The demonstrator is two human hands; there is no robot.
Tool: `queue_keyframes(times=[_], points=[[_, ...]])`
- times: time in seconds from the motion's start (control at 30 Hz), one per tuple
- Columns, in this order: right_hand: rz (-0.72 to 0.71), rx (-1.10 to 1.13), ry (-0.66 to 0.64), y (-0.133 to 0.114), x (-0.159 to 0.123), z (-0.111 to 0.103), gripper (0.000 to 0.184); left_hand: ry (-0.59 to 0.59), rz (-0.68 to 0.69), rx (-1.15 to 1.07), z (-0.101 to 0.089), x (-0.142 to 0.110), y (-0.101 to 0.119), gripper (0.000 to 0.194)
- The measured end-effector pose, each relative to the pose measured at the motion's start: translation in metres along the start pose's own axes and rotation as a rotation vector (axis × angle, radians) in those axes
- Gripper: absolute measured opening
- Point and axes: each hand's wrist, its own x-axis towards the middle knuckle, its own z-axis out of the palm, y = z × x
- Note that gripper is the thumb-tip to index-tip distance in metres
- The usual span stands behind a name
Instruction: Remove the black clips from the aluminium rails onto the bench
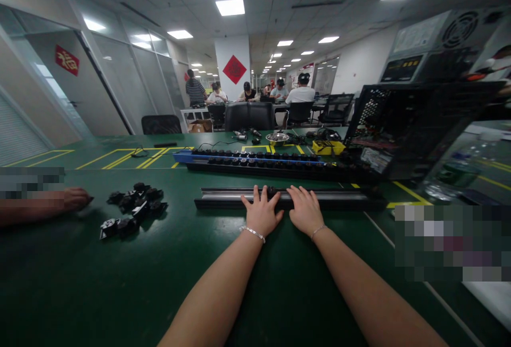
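Rail point(223, 198): was laid on green table point(159, 294).
Left hand point(261, 216): was spread across near edge, unclenched.
Right hand point(306, 213): was rested alongside, fingers extended.
Rail's left end: open room was left before black parts point(128, 202).

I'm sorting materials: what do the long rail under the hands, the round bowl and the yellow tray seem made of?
Long rail: probably metal, silvery and shiny inside; dark outside, perhaps painted.
Round bowl: likely polished metal, with bright reflections.
Yellow tray: perhaps plastic, evenly coloured; finish unclear at this size.

Left hand point(261, 215) splayed beside right hand point(306, 215), palms down.
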Motion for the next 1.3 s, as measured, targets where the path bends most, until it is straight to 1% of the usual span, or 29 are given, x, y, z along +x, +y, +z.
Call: queue_keyframes(times=[0.17, 0.33, 0.57, 0.8, 1.13, 1.3], points=[[-0.009, -0.039, -0.015, 0.004, 0.000, 0.000, 0.058, 0.020, -0.008, -0.004, -0.001, 0.000, 0.000, 0.054], [-0.013, -0.047, -0.011, 0.004, 0.000, 0.001, 0.058, 0.000, -0.028, -0.010, -0.007, 0.000, -0.003, 0.051], [-0.010, -0.060, -0.004, 0.003, 0.000, 0.002, 0.057, 0.034, -0.042, 0.002, -0.011, -0.003, -0.015, 0.050], [-0.013, -0.063, 0.004, 0.005, 0.001, 0.004, 0.057, 0.035, -0.075, 0.017, -0.014, -0.005, -0.026, 0.049], [-0.011, -0.073, -0.003, 0.004, 0.001, 0.003, 0.057, 0.072, -0.077, 0.024, -0.010, -0.007, -0.040, 0.048], [-0.007, -0.067, -0.020, 0.004, 0.001, 0.001, 0.057, 0.092, -0.078, 0.049, -0.012, -0.010, -0.049, 0.047]])
